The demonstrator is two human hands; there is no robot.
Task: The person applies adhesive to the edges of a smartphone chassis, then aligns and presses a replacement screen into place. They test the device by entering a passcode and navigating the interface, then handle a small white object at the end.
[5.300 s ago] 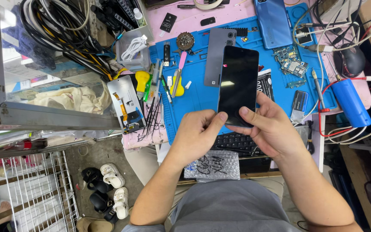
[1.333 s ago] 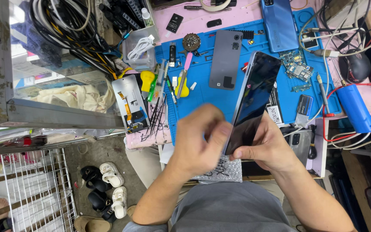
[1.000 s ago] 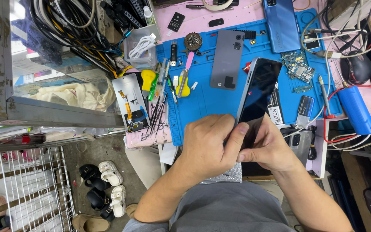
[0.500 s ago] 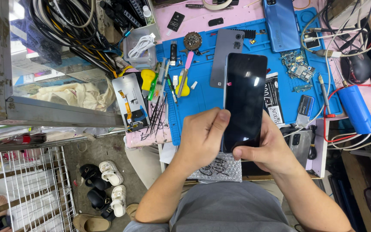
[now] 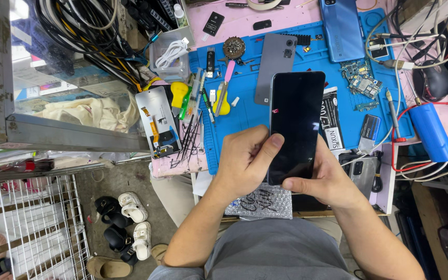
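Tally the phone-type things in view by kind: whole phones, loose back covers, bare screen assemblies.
Dark-screened phone held in left hand and right hand: 1
Blue phone lying on the mat: 1
Grey back cover: 1
Screen assembly with orange flex: 1
Total: 4

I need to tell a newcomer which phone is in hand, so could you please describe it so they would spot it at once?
Start at the blue work mat covering the bench. Just above its near edge, the left hand and right hand hold a black phone, its dark glossy screen facing up. Unlike the grey back cover and blue phone lying flat, it is lifted.
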